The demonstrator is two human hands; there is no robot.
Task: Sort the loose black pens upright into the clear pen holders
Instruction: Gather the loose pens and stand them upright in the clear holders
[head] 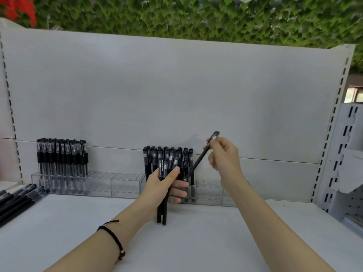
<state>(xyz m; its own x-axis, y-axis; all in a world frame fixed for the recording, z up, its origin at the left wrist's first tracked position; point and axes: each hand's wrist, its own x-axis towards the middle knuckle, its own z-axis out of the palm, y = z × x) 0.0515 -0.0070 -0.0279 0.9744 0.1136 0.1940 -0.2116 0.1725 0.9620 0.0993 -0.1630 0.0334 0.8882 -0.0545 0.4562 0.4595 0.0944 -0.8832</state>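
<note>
The right hand [224, 156] pinches one pen [198, 160] near its cap, long axis tilted, tip pointing down-left just above the holder [209, 191], while the left hand [167, 185] grips a bundle [162, 209] upright just before it.

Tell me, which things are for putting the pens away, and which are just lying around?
For the job: the pen in the right hand, the bundle of pens in the left hand, the loose pens on the left, the clear pen holders.
Just there: the leafy wall, the white back panel, the grey rack on the right.
</note>
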